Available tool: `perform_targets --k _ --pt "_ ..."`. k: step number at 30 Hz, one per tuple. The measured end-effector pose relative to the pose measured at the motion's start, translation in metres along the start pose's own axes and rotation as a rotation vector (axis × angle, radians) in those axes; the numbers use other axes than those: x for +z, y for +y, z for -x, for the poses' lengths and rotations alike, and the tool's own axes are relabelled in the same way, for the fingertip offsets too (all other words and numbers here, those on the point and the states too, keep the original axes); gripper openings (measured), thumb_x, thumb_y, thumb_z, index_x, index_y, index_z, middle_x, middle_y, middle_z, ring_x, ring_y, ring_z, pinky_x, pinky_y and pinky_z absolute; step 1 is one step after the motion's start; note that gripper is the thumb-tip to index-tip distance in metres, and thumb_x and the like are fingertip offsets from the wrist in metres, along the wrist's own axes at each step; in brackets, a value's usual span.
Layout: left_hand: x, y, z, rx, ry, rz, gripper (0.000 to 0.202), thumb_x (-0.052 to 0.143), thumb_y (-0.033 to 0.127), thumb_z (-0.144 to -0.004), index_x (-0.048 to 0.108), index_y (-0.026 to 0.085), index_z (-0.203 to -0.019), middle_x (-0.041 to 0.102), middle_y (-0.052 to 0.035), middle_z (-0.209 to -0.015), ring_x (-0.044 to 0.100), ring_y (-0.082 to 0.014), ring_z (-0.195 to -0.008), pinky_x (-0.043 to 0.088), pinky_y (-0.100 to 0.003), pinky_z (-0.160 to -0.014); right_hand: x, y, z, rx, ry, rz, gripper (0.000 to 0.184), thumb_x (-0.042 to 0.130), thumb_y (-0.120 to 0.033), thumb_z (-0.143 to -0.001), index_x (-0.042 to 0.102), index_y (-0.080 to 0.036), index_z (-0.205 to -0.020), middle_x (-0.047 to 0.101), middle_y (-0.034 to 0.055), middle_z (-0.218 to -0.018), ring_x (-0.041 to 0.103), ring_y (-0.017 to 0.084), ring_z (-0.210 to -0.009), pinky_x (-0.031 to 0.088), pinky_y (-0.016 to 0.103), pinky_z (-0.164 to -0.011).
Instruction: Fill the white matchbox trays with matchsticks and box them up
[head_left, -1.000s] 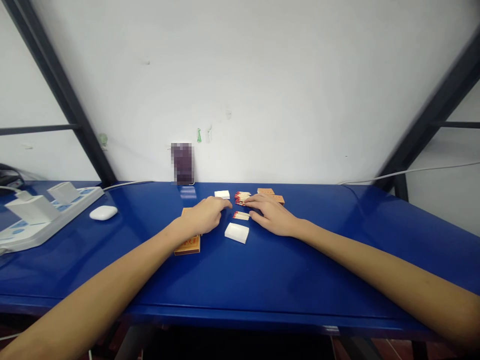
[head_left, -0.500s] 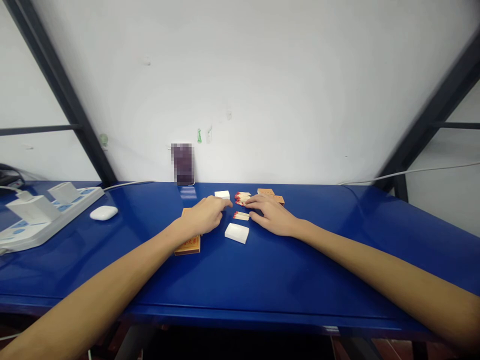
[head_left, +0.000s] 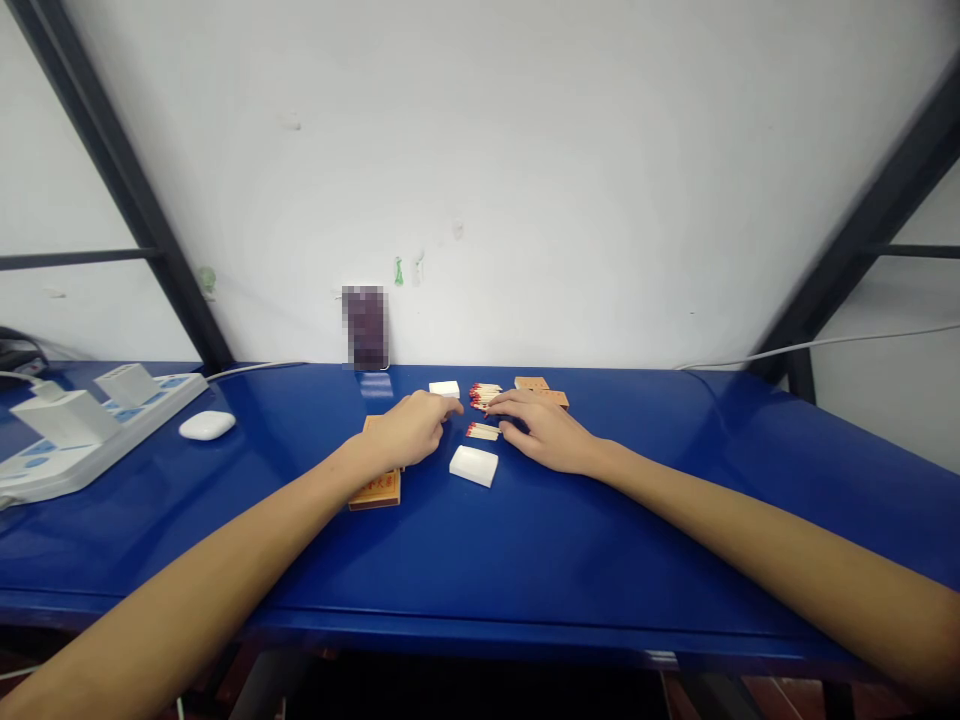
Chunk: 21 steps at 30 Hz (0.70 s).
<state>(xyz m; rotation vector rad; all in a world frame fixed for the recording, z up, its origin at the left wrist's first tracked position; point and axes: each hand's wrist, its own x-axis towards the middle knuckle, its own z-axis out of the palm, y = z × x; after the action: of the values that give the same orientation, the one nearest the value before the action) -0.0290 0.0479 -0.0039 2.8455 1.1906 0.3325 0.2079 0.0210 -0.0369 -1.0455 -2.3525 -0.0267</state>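
My left hand (head_left: 409, 430) rests on the blue table (head_left: 525, 540), its fingers drawn together and pointing right toward a pile of red-tipped matches (head_left: 482, 393); I cannot make out what they pinch. My right hand (head_left: 544, 432) lies flat with fingers stretched out, its fingertips touching that pile. Its thumb is beside a small bundle of matches (head_left: 481, 431). A white inner tray (head_left: 474, 465) lies just in front, between both hands. An orange matchbox sleeve (head_left: 377, 489) sits under my left wrist.
Another white tray (head_left: 444, 388) and orange sleeves (head_left: 541, 386) lie behind the hands. At the left are a white earbud case (head_left: 207, 425) and a power strip with chargers (head_left: 82, 430). A dark blurred object (head_left: 365, 327) leans on the wall. Black frame struts slant at both sides.
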Motion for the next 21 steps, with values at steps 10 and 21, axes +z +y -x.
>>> perform_targets --k 10,21 --pt "-0.0024 0.0024 0.0009 0.005 -0.011 0.008 0.057 0.041 -0.003 -0.078 0.056 0.016 -0.129 0.071 -0.0093 -0.109 0.068 -0.0208 -0.101 0.053 -0.03 -0.087 0.0018 0.0036 -0.0006 0.019 -0.028 0.017 0.031 0.048 -0.02 -0.092 0.07 -0.02 -0.115 0.062 0.0101 -0.132 0.054 0.029 -0.126 0.044 0.052 -0.105" --pt "-0.0013 -0.0002 0.0 0.03 -0.006 0.005 0.056 0.042 -0.002 -0.077 0.06 0.017 -0.126 0.071 -0.0088 -0.109 0.068 -0.0207 -0.101 0.053 -0.029 -0.086 0.0004 0.0033 -0.0009 -0.125 -0.02 0.058 0.038 0.04 -0.017 -0.096 0.062 -0.019 -0.128 0.059 0.0092 -0.135 0.052 0.026 -0.128 0.043 0.049 -0.107"
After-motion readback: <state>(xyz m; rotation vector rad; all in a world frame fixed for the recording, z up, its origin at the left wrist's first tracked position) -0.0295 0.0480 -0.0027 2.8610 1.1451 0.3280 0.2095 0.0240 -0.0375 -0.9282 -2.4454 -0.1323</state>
